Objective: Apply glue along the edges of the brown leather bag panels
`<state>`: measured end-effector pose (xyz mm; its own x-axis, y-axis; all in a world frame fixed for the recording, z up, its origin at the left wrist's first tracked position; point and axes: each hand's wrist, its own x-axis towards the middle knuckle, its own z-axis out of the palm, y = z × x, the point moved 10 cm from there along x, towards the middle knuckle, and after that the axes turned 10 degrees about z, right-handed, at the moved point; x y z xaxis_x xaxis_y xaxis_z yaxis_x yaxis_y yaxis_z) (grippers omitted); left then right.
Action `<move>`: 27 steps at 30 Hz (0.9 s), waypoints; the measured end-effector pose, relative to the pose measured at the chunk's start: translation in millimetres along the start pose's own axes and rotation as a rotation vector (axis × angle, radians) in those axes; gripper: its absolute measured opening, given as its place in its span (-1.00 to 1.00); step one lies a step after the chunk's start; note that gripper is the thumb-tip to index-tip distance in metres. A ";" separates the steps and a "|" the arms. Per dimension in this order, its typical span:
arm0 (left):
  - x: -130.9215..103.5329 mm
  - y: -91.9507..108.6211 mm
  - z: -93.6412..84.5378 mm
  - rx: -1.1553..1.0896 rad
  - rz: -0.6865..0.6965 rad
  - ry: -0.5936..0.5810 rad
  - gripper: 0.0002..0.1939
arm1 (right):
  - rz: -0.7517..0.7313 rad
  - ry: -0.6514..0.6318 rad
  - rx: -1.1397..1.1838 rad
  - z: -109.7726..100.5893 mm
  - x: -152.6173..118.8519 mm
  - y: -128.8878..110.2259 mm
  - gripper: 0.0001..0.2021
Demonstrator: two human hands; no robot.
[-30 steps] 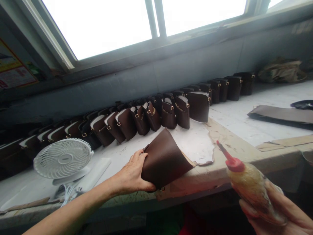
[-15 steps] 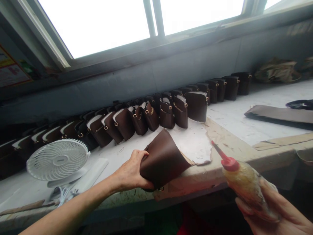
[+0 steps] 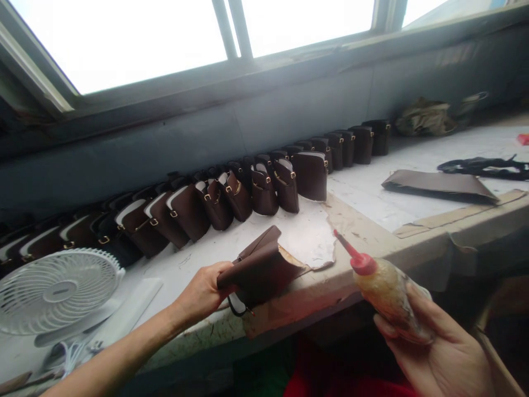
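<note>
A brown leather bag piece (image 3: 264, 270) is gripped at its left end by my left hand (image 3: 206, 289), over the front edge of the bench. Its right end shows an open, curved rim with a tan inside, and a small dark strap with a metal fitting hangs below. My right hand (image 3: 438, 342) is wrapped round a squeeze bottle (image 3: 388, 292) with yellowish contents and a stained body. The bottle's red nozzle (image 3: 351, 248) points up and left, apart from the leather.
Rows of brown bag pieces (image 3: 190, 212) with gold buckles stand along the wall. A white fan (image 3: 60, 289) sits at the left. On the right lie a flat brown piece (image 3: 438, 184) and black straps (image 3: 479, 165). The bench's front edge (image 3: 372, 270) runs below.
My left hand has turned the bag piece, so its open end and hanging strap now show. The view has shifted right; my right hand still holds the bottle.
</note>
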<state>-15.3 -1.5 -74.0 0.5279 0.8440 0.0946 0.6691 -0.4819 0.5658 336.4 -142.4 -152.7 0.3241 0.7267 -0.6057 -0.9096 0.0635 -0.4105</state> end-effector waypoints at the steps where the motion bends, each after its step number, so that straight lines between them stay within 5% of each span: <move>1: -0.8 2.6 -3.3 0.019 0.026 0.015 -0.81 | -0.011 0.004 -0.007 -1.4 0.3 -2.4 -0.41; 10: -11.2 49.3 -59.7 0.244 0.482 0.330 -0.84 | -0.081 -0.012 -0.062 -6.7 4.4 -16.8 -0.39; 14: -15.1 49.5 -57.5 0.373 0.623 0.411 -0.76 | -0.112 -0.020 -0.121 -11.6 7.3 -17.7 -0.46; 27: -48.1 18.0 -45.7 0.370 0.665 0.418 -0.84 | -0.215 -0.198 -0.648 -0.9 13.0 -15.5 -0.47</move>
<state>-52.6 -40.0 -30.9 0.6828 0.3425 0.6453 0.4558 -0.8900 -0.0099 355.0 -134.5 -154.8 0.3694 0.8585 -0.3558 -0.4734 -0.1556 -0.8670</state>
